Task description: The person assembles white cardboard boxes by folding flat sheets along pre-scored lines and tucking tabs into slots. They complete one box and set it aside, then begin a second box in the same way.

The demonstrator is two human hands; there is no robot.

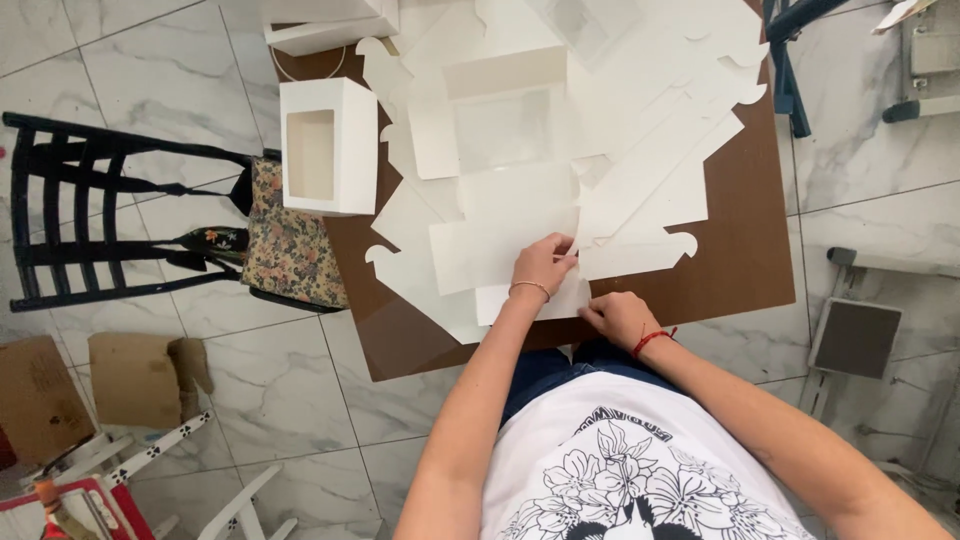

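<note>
A brown desk (745,230) is carrying flat white box blanks (520,240) and one assembled windowed box (328,146).

White floral-print T-shirt (640,470), blue jeans (545,370), red string bracelet (652,338), thin bangle (531,287).

top edge cuts white box (330,25) and flat cardboard sheets (640,40) | left hand (543,264) hides part of carton blank (500,250) | right hand (620,318) fingertips tucked under blank, unseen | red item (60,505) cut off bottom-left

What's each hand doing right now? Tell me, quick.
Left hand: fingers curled, pinching the flat white box blank on the brown table.
Right hand: curled on the blank's near edge; grip unclear.
</note>
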